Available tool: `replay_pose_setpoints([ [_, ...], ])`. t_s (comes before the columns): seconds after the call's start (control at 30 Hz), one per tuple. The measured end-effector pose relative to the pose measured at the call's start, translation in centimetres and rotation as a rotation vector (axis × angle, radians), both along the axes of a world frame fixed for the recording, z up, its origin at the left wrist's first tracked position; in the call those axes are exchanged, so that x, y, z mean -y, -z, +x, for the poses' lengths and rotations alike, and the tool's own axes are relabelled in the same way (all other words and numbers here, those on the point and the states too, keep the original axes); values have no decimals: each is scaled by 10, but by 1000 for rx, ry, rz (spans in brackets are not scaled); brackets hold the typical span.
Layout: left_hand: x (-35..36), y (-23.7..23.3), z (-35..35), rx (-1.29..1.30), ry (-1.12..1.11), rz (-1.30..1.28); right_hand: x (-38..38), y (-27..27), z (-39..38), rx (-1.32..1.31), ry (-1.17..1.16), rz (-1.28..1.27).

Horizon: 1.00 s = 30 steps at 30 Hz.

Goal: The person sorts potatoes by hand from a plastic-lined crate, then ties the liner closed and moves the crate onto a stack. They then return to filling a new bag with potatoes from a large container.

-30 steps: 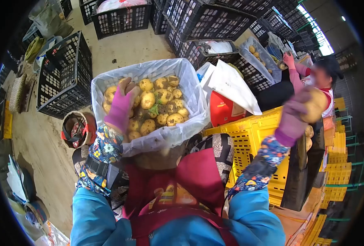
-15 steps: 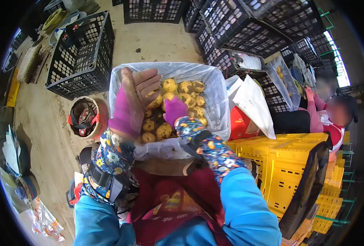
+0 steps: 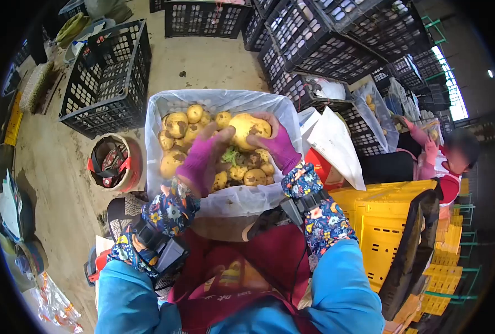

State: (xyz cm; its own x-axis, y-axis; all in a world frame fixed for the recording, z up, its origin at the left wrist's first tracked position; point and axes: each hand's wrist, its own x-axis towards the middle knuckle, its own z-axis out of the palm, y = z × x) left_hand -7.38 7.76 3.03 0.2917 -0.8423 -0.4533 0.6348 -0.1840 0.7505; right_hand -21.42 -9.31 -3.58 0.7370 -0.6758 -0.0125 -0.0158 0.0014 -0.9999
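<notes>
A large yellow potato with mud on its skin is gripped in my right hand, the thumb on the near side and the fingers around its right end. My left hand, in a purple fingerless glove like the right, reaches toward the potato's left end. Its fingers are stretched out and slightly blurred; whether they press on the skin is hard to see. Below both hands, a crate lined with clear plastic film holds several muddy potatoes. A bit of green leaf lies among them.
A black crate stands at left, above a bucket with red handles. Stacked black crates rise at upper right. White sacks or sheets and a yellow crate border my right side. Another person sits at far right.
My right hand has come up from among the potatoes and moved right, now with a large potato in it. My left hand has turned from palm-up and lowered toward that potato.
</notes>
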Motion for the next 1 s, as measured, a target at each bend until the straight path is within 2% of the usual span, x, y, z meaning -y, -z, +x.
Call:
replay_pose_setpoints([
  [0.07, 4, -5, -16, -112, 192, -73, -11, -26, -13, 67, 24, -102],
  [0.1, 11, 5, -21, -178, 197, -148, -19, -35, -16, 92, 54, -159],
  [0.13, 13, 12, -22, -86, 202, -208, -23, -45, -20, 118, 83, -216],
  [0.17, 14, 7, -24, 5, 206, -265, -20, -58, -32, -11, 105, -318],
  [0.2, 14, 2, -28, 94, 208, -319, -23, -61, -40, 18, 139, -153],
  [0.27, 12, -2, -35, 96, 112, -313, -28, -64, -49, 86, 189, 176],
  [0.33, 16, 13, -37, 163, 63, -385, -40, -62, -46, 27, 211, -70],
  [0.4, 15, 18, -29, 325, 130, -432, -47, -58, -40, -38, 234, -314],
  [0.43, 15, 20, -26, 406, 163, -455, -40, -53, -40, 108, 214, -120],
  [0.53, 14, 15, -21, 828, 266, -566, -22, -46, -45, 104, 191, 243],
  [0.57, 13, 11, -22, 828, 263, -563, -14, -45, -50, 26, 179, 289],
  [0.63, 11, 2, -27, 821, 247, -553, -5, -63, -53, -181, 192, 97],
  [0.7, 12, 8, -25, 528, 158, -437, -2, -48, -47, -148, 209, -429],
  [0.73, 13, 10, -24, 383, 120, -383, -6, -39, -45, -8, 117, -282],
  [0.8, 7, -18, -19, 293, 143, -142, -43, -64, -37, 274, -8, -10],
  [0.87, 7, -8, -17, 386, 94, -179, -52, -51, -39, 105, 86, -138],
  [0.93, 11, 24, -3, 513, 7, -323, -45, -41, -50, 301, -15, 375],
  [0.97, 9, 15, -14, 491, -6, -362, -47, -44, -60, 473, -6, 436],
  [1.0, 9, 13, -12, 675, 25, -435, -46, -52, -71, 645, -27, 491],
])
